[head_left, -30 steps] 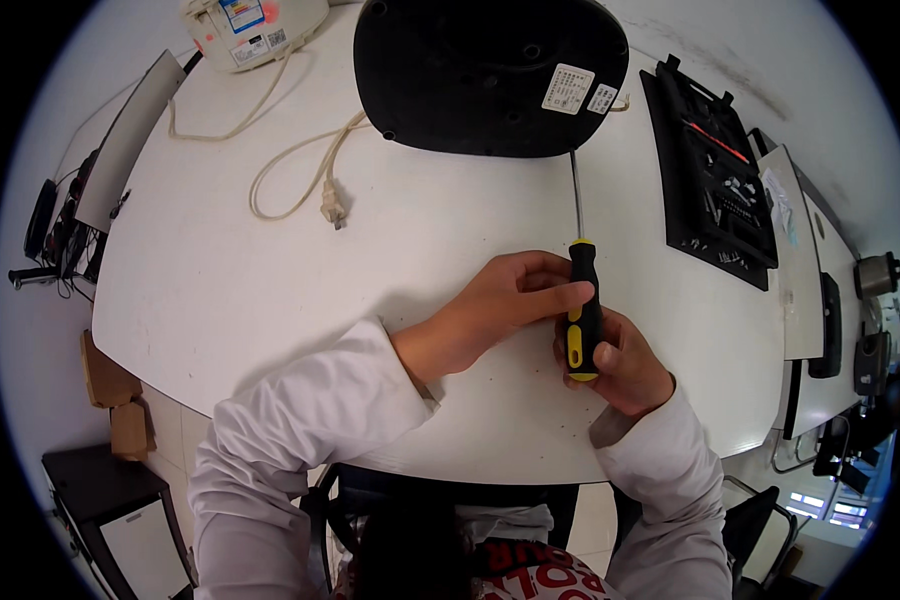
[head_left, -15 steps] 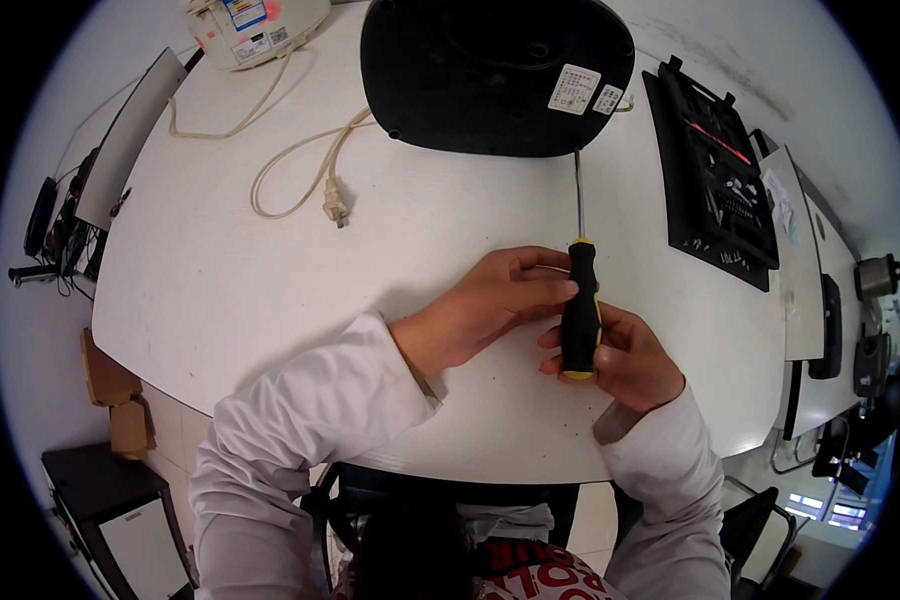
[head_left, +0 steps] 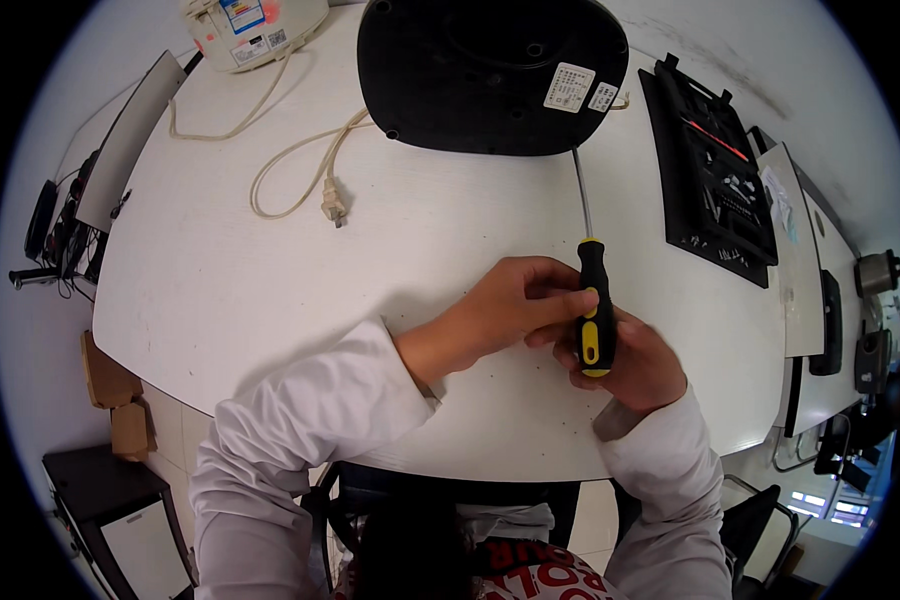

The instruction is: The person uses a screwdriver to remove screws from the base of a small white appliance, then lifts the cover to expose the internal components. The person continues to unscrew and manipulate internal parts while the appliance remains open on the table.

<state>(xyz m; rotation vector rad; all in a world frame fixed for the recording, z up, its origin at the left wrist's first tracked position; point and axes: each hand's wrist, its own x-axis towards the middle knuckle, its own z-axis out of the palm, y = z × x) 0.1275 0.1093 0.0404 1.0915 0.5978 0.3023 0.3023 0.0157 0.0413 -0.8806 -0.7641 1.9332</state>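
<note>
While both hands [head_left: 500, 312] [head_left: 642, 366] grip, the screwdriver [head_left: 592, 264] lies between.

The screwdriver handle [head_left: 599, 316] is black and yellow, the appliance base [head_left: 470, 100] black, the table [head_left: 420, 230] white.

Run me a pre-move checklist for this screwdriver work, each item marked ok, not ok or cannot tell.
1. Left hand on the screwdriver, thumb against its handle: ok.
2. Right hand around the handle's lower part: ok.
3. Shaft meeting the near edge of the black base: ok.
4. Tip seated in a screw: cannot tell; the tip is hidden at the edge.
5. A hand steadying the base: not ok; both are at the screwdriver.
6. Plug out of any socket: ok, lying on the table.
</note>
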